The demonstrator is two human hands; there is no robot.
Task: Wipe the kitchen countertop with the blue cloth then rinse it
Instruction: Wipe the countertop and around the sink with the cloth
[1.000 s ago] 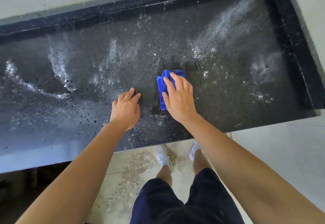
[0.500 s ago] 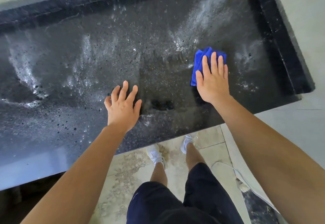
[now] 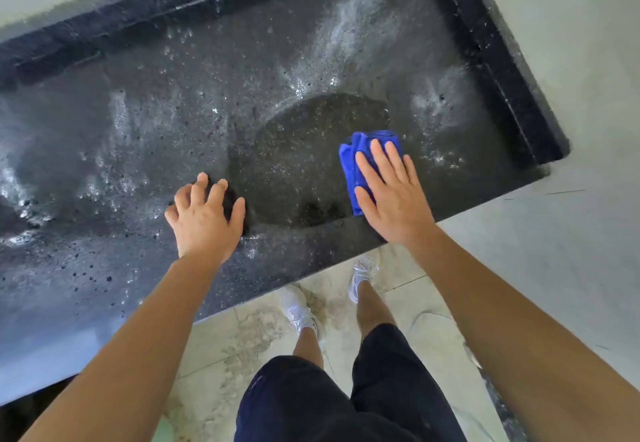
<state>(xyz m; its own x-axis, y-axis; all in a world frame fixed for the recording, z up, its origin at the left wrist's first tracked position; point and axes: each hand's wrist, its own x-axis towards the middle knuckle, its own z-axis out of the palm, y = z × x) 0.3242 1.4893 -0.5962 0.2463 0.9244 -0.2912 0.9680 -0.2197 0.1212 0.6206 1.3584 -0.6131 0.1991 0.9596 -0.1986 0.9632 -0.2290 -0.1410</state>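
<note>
The black speckled countertop is wet and streaked with whitish residue, with a darker wiped patch in its middle. A folded blue cloth lies flat near the counter's front right. My right hand presses on it with straight, spread fingers, covering most of it. To the left, my left hand rests on the wet counter by the front edge, fingers bent at the tips and holding nothing.
A raised black rim borders the counter at the back and right. Pale wall surfaces lie beyond it. Below the front edge are the tiled floor, my legs and white shoes.
My right hand slid the cloth from the counter's middle to the right, then back toward the front edge, leaving a dark wiped patch. My left hand stayed planted on the counter.
</note>
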